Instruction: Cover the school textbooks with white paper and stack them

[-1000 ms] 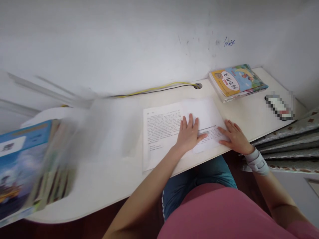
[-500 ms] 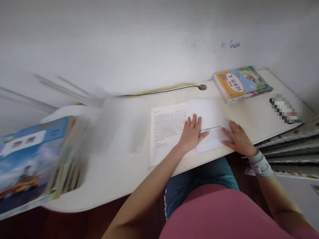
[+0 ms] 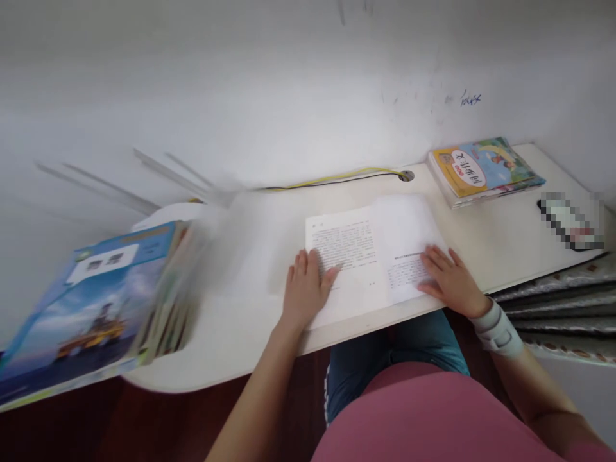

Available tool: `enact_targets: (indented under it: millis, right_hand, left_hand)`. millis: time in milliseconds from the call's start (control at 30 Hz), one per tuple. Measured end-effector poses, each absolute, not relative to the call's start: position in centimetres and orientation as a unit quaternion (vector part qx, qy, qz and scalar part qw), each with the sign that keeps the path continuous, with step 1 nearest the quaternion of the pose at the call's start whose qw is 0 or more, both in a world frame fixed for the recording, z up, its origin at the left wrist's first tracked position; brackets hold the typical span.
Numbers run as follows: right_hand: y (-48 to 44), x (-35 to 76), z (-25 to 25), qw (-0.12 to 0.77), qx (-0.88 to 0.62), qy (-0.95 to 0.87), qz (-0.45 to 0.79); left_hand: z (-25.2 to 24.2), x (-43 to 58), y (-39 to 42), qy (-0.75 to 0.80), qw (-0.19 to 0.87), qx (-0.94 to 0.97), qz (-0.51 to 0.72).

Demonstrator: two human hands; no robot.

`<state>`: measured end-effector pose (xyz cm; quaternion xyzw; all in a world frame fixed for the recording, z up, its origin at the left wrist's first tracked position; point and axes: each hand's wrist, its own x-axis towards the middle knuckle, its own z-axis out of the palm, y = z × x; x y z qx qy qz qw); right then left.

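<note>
White counter (image 3: 240,340) had open bk (image 3: 356,292) under L hand (image 3: 304,290) & R hand (image 3: 450,279); bk stack (image 3: 486,168) beyond R hand, pixelated phone (image 3: 570,223) to its rt; textbk pile (image 3: 103,308) left of L hand.

Txt (image 3: 342,246) in open bk (image 3: 353,298) too small to read; phone (image 3: 570,221) pixelated.

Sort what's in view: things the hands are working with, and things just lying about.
In use:
- open book
- left hand, on its left page
- right hand, on its right page

Lying about:
- blue-covered book
- book stack
- yellow cable
- pixelated object
</note>
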<state>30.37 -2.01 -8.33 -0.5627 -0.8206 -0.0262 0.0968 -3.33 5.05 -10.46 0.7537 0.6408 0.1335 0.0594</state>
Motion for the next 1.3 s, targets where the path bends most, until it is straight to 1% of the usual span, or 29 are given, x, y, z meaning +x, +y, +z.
enact_targets:
  millis: [133, 400, 567, 800, 1033, 1200, 1300]
  right_hand:
    - [-1.3, 28.2, -8.4, 0.084, -0.571, -0.816, -0.021]
    - [-1.1, 27.2, -8.4, 0.06, -0.609, -0.791, -0.026]
    - [-1.3, 26.9, -8.2, 0.056, -0.63, -0.774, -0.038]
    - [-1.5, 27.8, -8.2, 0.059, -0.627, -0.775, -0.041]
    - [-1.3, 27.3, -7.5, 0.046, -0.618, -0.784, -0.032]
    - [-0.7, 24.7, -7.1, 0.078, -0.546, -0.834, -0.025]
    - [-0.1, 23.8, -7.3, 0.073, -0.543, -0.836, -0.005]
  left_hand:
    - [-10.7, -4.2, 4.1, 0.644, 0.07, 0.745, 0.162]
    - [-11.0, -5.2, 4.4, 0.636, 0.098, 0.742, 0.189]
    - [-10.9, -5.5, 4.6, 0.642, 0.113, 0.733, 0.194]
    - [-10.3, -5.1, 4.6, 0.64, 0.105, 0.738, 0.187]
    - [-11.1, -5.6, 4.4, 0.636, 0.099, 0.743, 0.186]
    - [-10.8, -5.7, 4.4, 0.629, 0.093, 0.752, 0.175]
    - [-10.5, -5.6, 4.4, 0.624, 0.092, 0.755, 0.18]
